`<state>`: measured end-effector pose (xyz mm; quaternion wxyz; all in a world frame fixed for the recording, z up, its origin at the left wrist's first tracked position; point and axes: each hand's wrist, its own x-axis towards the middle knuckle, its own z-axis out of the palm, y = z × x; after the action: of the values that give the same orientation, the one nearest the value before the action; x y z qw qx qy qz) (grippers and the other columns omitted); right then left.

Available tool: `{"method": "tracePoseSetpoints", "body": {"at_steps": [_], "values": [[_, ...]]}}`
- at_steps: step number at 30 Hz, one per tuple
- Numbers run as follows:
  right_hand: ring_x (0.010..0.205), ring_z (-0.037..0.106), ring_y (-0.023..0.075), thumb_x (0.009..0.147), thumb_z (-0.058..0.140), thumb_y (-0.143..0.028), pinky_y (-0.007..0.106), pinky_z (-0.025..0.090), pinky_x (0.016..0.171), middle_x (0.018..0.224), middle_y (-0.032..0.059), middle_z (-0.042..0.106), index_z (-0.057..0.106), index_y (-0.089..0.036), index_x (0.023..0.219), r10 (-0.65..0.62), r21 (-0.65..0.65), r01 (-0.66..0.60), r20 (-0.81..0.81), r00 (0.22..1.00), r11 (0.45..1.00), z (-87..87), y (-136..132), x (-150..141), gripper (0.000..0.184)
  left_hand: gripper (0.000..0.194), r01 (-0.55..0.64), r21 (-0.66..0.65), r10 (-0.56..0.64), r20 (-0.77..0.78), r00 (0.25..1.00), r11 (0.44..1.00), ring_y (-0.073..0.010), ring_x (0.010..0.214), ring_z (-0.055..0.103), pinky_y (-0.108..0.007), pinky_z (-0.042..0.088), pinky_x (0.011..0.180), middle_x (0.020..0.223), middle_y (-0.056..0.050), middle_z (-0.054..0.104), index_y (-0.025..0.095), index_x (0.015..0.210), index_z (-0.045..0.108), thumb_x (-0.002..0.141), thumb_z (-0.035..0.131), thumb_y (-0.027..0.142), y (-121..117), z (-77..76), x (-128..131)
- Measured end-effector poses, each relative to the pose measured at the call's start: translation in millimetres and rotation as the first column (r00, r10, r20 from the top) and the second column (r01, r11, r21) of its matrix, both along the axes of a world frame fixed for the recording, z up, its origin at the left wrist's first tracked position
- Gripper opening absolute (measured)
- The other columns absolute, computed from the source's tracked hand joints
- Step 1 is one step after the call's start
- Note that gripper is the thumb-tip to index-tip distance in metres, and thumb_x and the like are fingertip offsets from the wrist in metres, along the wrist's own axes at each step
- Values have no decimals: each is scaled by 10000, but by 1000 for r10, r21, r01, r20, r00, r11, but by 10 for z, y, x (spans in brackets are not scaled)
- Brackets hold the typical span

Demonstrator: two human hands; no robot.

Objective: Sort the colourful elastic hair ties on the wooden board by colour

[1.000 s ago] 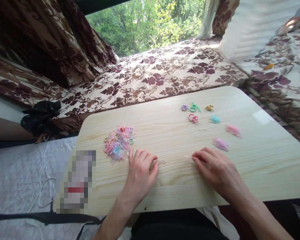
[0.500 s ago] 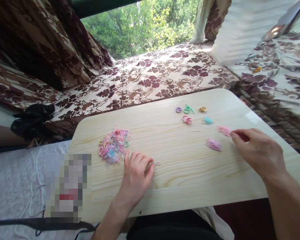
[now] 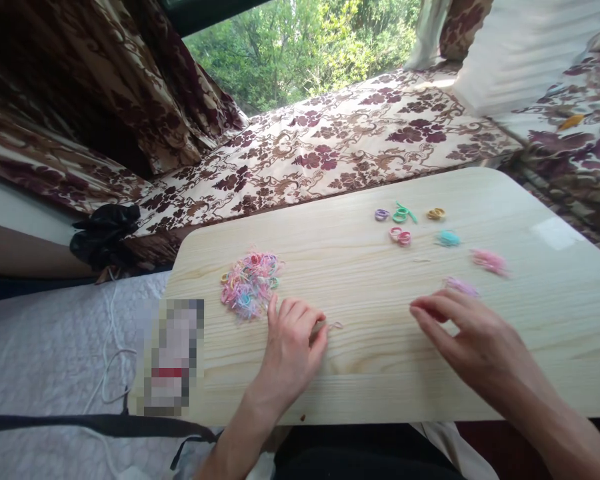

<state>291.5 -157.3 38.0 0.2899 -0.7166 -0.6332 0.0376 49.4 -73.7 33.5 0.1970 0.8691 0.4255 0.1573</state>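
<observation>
My left hand (image 3: 296, 337) rests low over the table, its thumb and index finger pinched at a small pale elastic band (image 3: 335, 325) whose loop sticks out past the fingertips. Just beyond that hand lies a tangled heap of multicoloured elastic bands (image 3: 250, 283). My right hand (image 3: 473, 340) hovers over the table with thumb and index tips together, and nothing shows between them. It partly covers a lilac bundle of bands (image 3: 461, 287). Further off lie a pink bundle (image 3: 489, 262) and a turquoise bundle (image 3: 449, 238).
Purple bands (image 3: 381, 215), green bands (image 3: 405, 213), yellow bands (image 3: 435, 213) and red-pink bands (image 3: 399, 236) lie in separate small groups toward the back. A blurred-out item (image 3: 173, 357) sits at the left end of the wooden table (image 3: 360, 380). Floral-covered seating (image 3: 325, 157) borders the far edge.
My right hand has left the pink bundle and moved left, toward the middle of the table. The left hand keeps its place by the pale band. The view has shifted slightly.
</observation>
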Motion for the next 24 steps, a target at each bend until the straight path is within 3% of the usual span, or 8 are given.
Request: {"method": "tracePoseSetpoints", "body": {"at_steps": [3,7,24], "values": [[721,624,152,921,473,-268,288,460,668,792,10,672,642,-247,806,152,-88,-156,-50,987,984,-85,80,-299,205,78,4,11,-3,-18,1000,1000,-192,954,557,-564,187,1142,870,17,656,229,824,607,840,593,153,-1,-5,11],[726,610,147,914,472,-208,281,445,675,774,11,658,649,-237,803,232,-130,-234,-33,972,964,-126,147,-508,211,102,18,34,-17,-37,999,999,-187,925,550,-567,195,1138,815,23,632,218,776,581,859,575,158,11,-3,43],[751,614,157,879,563,-230,299,458,696,810,21,665,664,-228,897,273,-86,-276,-42,961,957,-157,159,-590,103,136,118,107,-115,-36,993,987,-181,921,564,-593,211,1142,800,10,630,204,749,561,852,541,118,-37,19,137]]}}
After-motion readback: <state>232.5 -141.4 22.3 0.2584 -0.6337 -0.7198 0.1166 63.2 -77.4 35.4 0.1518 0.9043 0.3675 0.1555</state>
